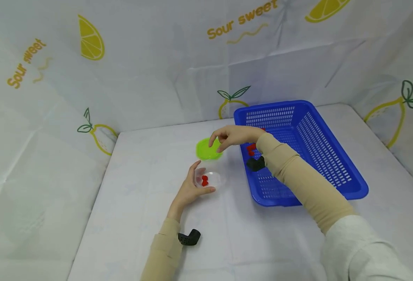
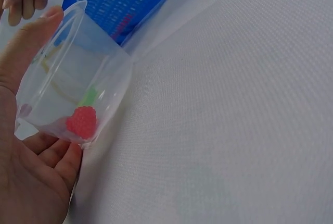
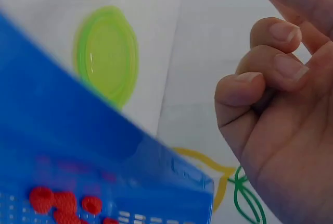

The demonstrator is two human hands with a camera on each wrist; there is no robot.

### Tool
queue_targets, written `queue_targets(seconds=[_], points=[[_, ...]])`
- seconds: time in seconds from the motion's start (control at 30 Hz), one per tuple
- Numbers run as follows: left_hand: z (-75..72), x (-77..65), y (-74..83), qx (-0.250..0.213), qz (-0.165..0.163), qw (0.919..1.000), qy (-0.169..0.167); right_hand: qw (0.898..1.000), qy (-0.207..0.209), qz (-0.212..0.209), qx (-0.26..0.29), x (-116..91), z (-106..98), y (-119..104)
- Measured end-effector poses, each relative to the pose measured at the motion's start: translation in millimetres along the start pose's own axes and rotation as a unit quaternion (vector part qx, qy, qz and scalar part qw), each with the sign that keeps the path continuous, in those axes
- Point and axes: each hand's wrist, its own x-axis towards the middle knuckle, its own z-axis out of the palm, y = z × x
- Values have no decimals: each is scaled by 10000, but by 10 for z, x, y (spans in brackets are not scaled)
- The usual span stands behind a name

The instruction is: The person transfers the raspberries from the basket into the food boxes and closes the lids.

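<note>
Left hand: your left hand (image 1: 188, 191) is clamped around the clear cup, thumb on the near side, fingers on the far side.
Clear cup: in your left hand's grip (image 1: 216, 179), just above or on the table (image 1: 150, 164); you cannot tell which.
Berries in cup: 2 red berries (image 1: 204, 180) show from the head, inside the cup by your left fingers.
Right hand: your right hand (image 1: 236, 136) hovers with its fingers loosely bent, thumb and forefinger apart.
Green lid: flat on the table (image 1: 203, 153), just beyond your left fingertips and partly hidden by your right hand.
Blue basket: right of your left hand (image 1: 355, 191), with your right forearm across it.
Basket berries: several red berries (image 3: 65, 203) near the basket wall, below your right hand.
</note>
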Motion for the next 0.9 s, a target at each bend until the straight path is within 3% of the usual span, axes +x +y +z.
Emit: queue_targets(seconds=[0.27, 0.9], points=[[-6, -10, -3, -29, -19, 10000, 34, 9945, 879, 275, 498, -251, -140, 180], [2, -20, -15, -78, -21, 10000, -9, 9745, 1640, 234, 1516, -586, -187, 892]])
